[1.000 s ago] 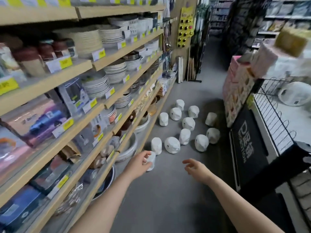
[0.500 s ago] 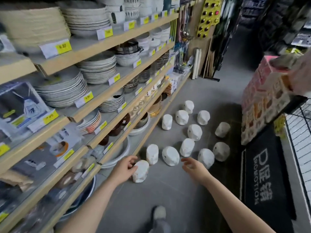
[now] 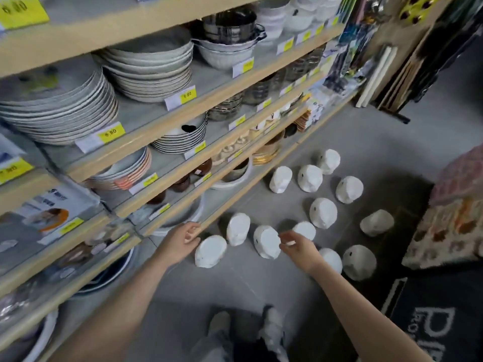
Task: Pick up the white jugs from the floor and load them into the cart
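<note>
The left hand (image 3: 183, 241) hangs with fingers loosely curled and holding nothing, a white jug (image 3: 210, 251) lying on the floor (image 3: 235, 288) just beside its fingertips. The right hand (image 3: 296, 244) is likewise relaxed and empty, its fingers just beside another jug (image 3: 266, 241); more jugs lie beyond.

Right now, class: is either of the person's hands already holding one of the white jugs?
No: the left hand and right hand hover with loose fingers over the white jugs, gripping none.
</note>
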`<state>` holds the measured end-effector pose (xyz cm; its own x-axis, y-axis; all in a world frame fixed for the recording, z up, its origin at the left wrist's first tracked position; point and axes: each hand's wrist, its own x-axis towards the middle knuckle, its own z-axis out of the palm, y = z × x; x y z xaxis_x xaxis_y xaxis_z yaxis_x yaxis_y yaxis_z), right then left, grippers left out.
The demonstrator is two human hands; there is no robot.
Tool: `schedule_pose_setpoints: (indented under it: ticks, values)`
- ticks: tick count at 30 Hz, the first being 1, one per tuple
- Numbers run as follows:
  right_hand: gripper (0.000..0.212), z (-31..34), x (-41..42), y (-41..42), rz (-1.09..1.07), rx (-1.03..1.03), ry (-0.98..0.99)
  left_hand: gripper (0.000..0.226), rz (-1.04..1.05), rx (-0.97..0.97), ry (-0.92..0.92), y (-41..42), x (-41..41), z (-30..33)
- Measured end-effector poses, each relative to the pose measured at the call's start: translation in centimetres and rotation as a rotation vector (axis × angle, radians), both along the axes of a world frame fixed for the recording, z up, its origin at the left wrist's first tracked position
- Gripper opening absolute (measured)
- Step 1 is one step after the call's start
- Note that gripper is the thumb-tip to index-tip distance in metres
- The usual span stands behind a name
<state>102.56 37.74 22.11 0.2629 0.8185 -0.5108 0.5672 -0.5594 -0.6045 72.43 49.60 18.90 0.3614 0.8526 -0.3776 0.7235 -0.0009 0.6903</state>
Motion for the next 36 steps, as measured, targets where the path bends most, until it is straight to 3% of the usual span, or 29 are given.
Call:
schedule_pose_setpoints:
  ticks: [7,16,21,25,30,36]
  values:
    - [0.029,-3.5,4.9,8.1,0.306,-0.021,0.102,0.04,0.328,0.012,0.017,-1.3,2.2,-1.6]
    - [0.059,-11.9,5.6,14.4,0.627,-0.089,0.111,0.063,0.463,-0.041,0.123,-6.2,4.7,-9.2]
    - [0.08,-21.4,3.6,16.3,0.736,-0.068,0.132,0.07,0.354,-0.008,0.249,-5.6,3.7,-19.6]
    - [0.086,-30.8,2.1,17.9,0.813,-0.034,0.105,0.082,0.304,0.056,0.301,-4.3,3.4,-30.0]
    - [0.09,-45.1,-0.1,21.6,1.062,0.015,-0.008,0.092,0.206,0.088,0.379,-1.4,2.8,-44.7]
    - [0.103,-60.1,-3.5,25.0,1.283,0.104,-0.082,0.11,0.165,0.215,0.283,0.4,2.1,-59.2]
